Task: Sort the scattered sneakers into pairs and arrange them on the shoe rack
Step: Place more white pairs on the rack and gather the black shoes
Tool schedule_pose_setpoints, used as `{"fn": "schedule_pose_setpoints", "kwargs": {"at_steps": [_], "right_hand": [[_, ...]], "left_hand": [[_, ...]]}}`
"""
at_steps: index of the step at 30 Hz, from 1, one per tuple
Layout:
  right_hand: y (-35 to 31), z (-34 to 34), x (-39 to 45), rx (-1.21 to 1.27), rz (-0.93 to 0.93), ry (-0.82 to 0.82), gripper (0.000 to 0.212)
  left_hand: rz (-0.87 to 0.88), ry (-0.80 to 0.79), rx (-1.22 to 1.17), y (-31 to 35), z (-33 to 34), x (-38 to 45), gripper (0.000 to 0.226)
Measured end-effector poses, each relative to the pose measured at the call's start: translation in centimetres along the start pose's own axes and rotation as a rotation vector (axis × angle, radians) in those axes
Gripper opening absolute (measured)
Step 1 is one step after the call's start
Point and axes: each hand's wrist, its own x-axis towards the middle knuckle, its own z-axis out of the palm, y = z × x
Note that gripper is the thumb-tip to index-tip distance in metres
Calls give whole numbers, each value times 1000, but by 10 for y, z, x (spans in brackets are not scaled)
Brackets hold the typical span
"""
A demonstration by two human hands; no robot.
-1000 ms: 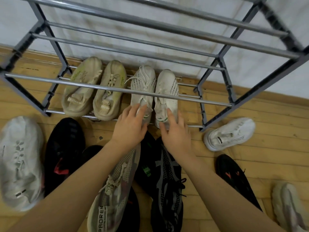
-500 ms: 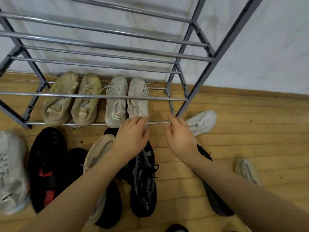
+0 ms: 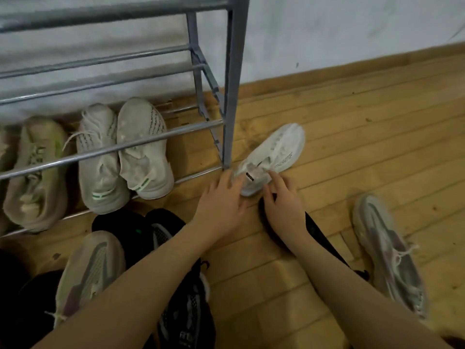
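Observation:
A grey metal shoe rack (image 3: 232,79) stands against the wall. On its bottom shelf sits a white pair with green heel stripes (image 3: 125,157) and, left of it, a beige sneaker (image 3: 35,170). A lone white sneaker (image 3: 274,157) lies on the floor just right of the rack's front leg. My left hand (image 3: 221,205) is at its heel with fingers apart. My right hand (image 3: 284,200) touches its collar, fingers spread. Neither hand grips it.
A black sneaker (image 3: 314,230) lies under my right wrist. A grey-pink sneaker (image 3: 387,253) rests at the right, its match (image 3: 88,268) at lower left. Black sneakers (image 3: 176,273) crowd the floor under my left arm. Wooden floorboards (image 3: 364,122) run to the white wall.
Both hands left the white pair on the bottom shelf and moved right to the lone white sneaker by the rack's leg. The view swung right.

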Motion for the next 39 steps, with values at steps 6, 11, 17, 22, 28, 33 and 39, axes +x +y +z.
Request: {"fn": "schedule_pose_setpoints", "kwargs": {"at_steps": [6, 11, 17, 22, 28, 33, 39], "right_hand": [[18, 8, 31, -134, 113, -100, 50], [27, 17, 37, -150, 20, -131, 50], [29, 1, 24, 120, -60, -151, 44], [8, -5, 2, 264, -131, -167, 43], [-36, -2, -33, 357, -196, -137, 50], [-76, -18, -81, 282, -210, -37, 53], [-99, -20, -128, 307, -296, -54, 47]], "left_hand": [[-7, -48, 2, -5, 33, 42, 77], [53, 40, -159, -18, 45, 59, 74], [173, 166, -191, -17, 34, 49, 66], [160, 220, -199, -18, 17, 12, 66], [90, 295, -194, -18, -8, -50, 62], [69, 343, -209, -12, -36, -105, 54], [29, 393, -212, -18, -48, -165, 51]]}}
